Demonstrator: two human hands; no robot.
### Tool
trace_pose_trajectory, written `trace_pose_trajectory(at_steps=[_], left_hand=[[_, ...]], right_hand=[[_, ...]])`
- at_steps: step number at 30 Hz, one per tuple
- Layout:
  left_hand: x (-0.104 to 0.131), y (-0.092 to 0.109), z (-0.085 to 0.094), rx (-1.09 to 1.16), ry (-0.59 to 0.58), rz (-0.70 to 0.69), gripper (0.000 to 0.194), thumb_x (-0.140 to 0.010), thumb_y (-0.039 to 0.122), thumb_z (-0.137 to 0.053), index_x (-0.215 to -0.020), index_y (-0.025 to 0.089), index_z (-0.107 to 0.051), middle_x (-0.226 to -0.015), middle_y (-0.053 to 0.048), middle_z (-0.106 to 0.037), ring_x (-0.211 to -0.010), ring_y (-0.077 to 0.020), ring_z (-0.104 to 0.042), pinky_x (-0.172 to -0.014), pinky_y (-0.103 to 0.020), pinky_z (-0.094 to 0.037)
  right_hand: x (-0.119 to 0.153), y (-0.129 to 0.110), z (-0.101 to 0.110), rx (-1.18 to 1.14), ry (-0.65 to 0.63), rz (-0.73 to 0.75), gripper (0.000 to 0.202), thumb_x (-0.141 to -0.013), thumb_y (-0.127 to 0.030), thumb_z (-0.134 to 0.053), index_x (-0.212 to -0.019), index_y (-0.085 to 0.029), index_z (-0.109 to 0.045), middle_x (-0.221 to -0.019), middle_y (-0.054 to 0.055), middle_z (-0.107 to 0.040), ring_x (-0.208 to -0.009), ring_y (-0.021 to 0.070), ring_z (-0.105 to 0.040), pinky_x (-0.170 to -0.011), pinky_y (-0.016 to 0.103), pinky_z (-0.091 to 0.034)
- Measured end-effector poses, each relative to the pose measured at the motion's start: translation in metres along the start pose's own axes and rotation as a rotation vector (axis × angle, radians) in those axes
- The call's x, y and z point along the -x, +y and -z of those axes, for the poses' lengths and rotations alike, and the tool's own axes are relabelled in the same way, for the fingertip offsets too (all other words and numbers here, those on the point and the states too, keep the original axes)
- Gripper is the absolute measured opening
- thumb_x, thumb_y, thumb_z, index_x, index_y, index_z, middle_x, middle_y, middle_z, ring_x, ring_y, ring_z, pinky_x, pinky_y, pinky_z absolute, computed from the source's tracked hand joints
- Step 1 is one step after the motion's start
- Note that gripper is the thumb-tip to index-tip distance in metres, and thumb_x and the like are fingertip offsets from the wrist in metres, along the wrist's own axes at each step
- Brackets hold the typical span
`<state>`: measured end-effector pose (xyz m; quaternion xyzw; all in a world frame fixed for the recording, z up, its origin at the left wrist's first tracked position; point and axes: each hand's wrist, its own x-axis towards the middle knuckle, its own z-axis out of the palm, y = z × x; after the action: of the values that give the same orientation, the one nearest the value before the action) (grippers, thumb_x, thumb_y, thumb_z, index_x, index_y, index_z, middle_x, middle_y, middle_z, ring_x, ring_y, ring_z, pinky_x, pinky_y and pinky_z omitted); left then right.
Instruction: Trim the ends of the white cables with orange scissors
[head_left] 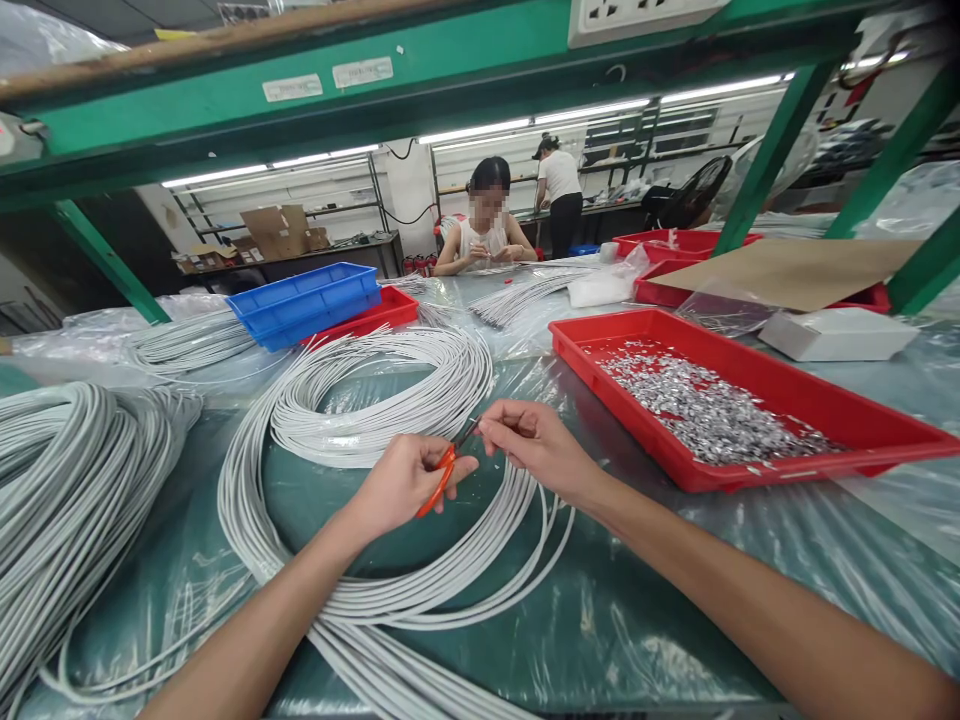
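Observation:
Orange-handled scissors (442, 478) are in my left hand (409, 482), its fingers wrapped round the handles. Their dark blades point up and right, toward the fingertips of my right hand (529, 440). That hand is pinched closed at the blade tips; whatever it holds is too small to make out. Beneath both hands lies a large coil of white cable (247, 500), with a smaller coil (382, 445) overlapping its back part. To the right, a red tray (622, 415) holds many small silvery metal pieces (720, 410).
More cable coils (82, 500) lie at the left. A blue bin (307, 305) rests partly over a red one (375, 315). A white box (836, 335) stands back right. Green shelf framing (450, 90) crosses above. Two people are beyond the table, one seated facing it.

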<state>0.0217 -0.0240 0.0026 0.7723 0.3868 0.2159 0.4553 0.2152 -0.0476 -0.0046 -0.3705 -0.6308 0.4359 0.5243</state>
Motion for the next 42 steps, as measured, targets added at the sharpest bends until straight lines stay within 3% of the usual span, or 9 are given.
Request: trace_pose_trajectory(at_steps=[6, 11, 13, 17, 20, 26, 31, 38, 42], left_hand=[[0.000, 0.006, -0.001, 0.059, -0.049, 0.036, 0.039, -0.082, 0.043, -0.066, -0.058, 0.013, -0.057, -0.051, -0.001, -0.059, -0.041, -0.0093, -0.053, -0.042, -0.019, -0.034], [0.002, 0.005, 0.000, 0.172, -0.125, 0.073, 0.037, -0.082, 0.044, -0.066, -0.064, 0.012, -0.062, -0.050, -0.002, -0.061, -0.040, -0.0106, -0.055, -0.038, -0.018, -0.033], [0.002, 0.003, 0.000, 0.198, -0.132, 0.071, 0.035, -0.082, 0.044, -0.066, -0.068, 0.012, -0.063, -0.056, -0.003, -0.064, -0.042, -0.0115, -0.058, -0.038, -0.019, -0.035], [-0.001, 0.001, -0.001, 0.197, -0.089, 0.017, 0.035, -0.082, 0.041, -0.066, -0.064, 0.012, -0.060, -0.059, -0.003, -0.065, -0.045, -0.0102, -0.059, -0.043, -0.019, -0.039], [-0.004, 0.002, -0.001, 0.208, 0.025, -0.023, 0.033, -0.081, 0.040, -0.069, -0.065, 0.013, -0.059, -0.060, -0.001, -0.063, -0.048, -0.0084, -0.057, -0.048, -0.018, -0.042], [-0.004, 0.005, 0.002, 0.282, 0.207, -0.087, 0.026, -0.076, 0.037, -0.074, -0.081, 0.013, -0.066, -0.064, 0.000, -0.064, -0.054, -0.0089, -0.058, -0.055, -0.019, -0.046], [-0.002, 0.006, 0.000, 0.220, 0.190, -0.074, 0.027, -0.076, 0.039, -0.072, -0.080, 0.013, -0.065, -0.064, 0.000, -0.063, -0.056, -0.0099, -0.056, -0.057, -0.021, -0.046], [-0.002, 0.004, -0.004, 0.010, 0.121, -0.048, 0.032, -0.078, 0.044, -0.065, -0.071, 0.014, -0.061, -0.060, 0.000, -0.057, -0.057, -0.0112, -0.050, -0.054, -0.023, -0.040], [-0.001, 0.003, -0.003, -0.047, 0.143, -0.060, 0.030, -0.077, 0.043, -0.065, -0.068, 0.014, -0.060, -0.057, 0.001, -0.054, -0.056, -0.0111, -0.048, -0.052, -0.022, -0.037]], right_hand=[[0.009, -0.002, -0.004, 0.343, 0.138, 0.160, 0.020, -0.091, -0.026, -0.055, -0.073, -0.017, -0.058, -0.063, 0.000, -0.058, -0.059, 0.0123, -0.052, -0.053, 0.024, -0.038], [0.010, 0.004, -0.004, 0.827, 0.235, 0.563, 0.018, -0.091, -0.014, -0.050, -0.077, -0.017, -0.061, -0.069, 0.004, -0.065, -0.064, 0.0154, -0.052, -0.063, 0.029, -0.041], [0.009, 0.005, -0.003, 0.893, 0.251, 0.621, 0.018, -0.091, -0.013, -0.050, -0.078, -0.018, -0.061, -0.072, 0.005, -0.067, -0.068, 0.0163, -0.054, -0.066, 0.029, -0.041], [0.009, 0.005, -0.004, 0.677, 0.230, 0.401, 0.015, -0.094, -0.019, -0.050, -0.083, -0.018, -0.060, -0.067, 0.000, -0.060, -0.059, 0.0117, -0.052, -0.058, 0.024, -0.039], [0.011, 0.005, -0.006, 0.488, 0.161, 0.248, 0.021, -0.097, -0.026, -0.045, -0.085, -0.017, -0.060, -0.063, -0.003, -0.052, -0.052, 0.0094, -0.045, -0.051, 0.023, -0.035], [0.015, 0.003, -0.013, 0.417, 0.059, 0.159, 0.024, -0.097, -0.030, -0.046, -0.086, -0.017, -0.062, -0.067, -0.002, -0.053, -0.056, 0.0095, -0.041, -0.052, 0.023, -0.032], [0.015, 0.003, -0.013, 0.398, 0.077, 0.143, 0.024, -0.097, -0.029, -0.044, -0.084, -0.017, -0.060, -0.066, -0.002, -0.050, -0.055, 0.0096, -0.040, -0.053, 0.024, -0.031], [0.007, 0.008, -0.011, -0.105, 0.065, -0.023, 0.031, -0.092, -0.048, -0.053, -0.085, -0.018, -0.056, -0.058, -0.008, -0.030, -0.044, 0.0064, -0.025, -0.040, 0.022, -0.020], [0.007, 0.003, -0.012, -0.190, 0.028, -0.047, 0.032, -0.088, -0.051, -0.059, -0.084, -0.019, -0.056, -0.057, -0.009, -0.027, -0.043, 0.0054, -0.018, -0.039, 0.022, -0.015]])
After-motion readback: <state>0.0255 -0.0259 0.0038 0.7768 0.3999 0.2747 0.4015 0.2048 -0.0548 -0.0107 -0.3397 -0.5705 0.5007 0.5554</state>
